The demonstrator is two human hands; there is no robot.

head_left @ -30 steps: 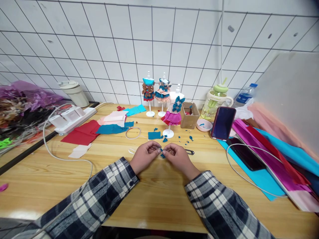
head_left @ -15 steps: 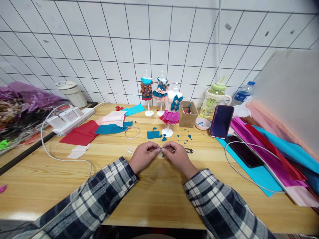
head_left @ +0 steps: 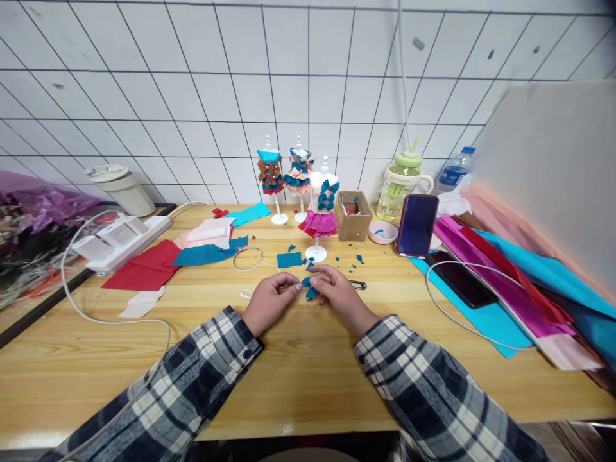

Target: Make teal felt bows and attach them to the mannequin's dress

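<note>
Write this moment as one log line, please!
left hand: holding teal scrap | right hand: touching same scrap | beyond hands: pink-skirted dress stand, box, bowl | off to right: phone

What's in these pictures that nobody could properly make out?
All in the head view:
- Teal scrap: full shape, partly behind the right hand.
- Black-edged tool: its near end, behind the same hand.
- Cardboard box: its bottom, behind the front wall.
- Pink bowl: contents too small.
- Purple plastic: cut off by the left edge.
</note>
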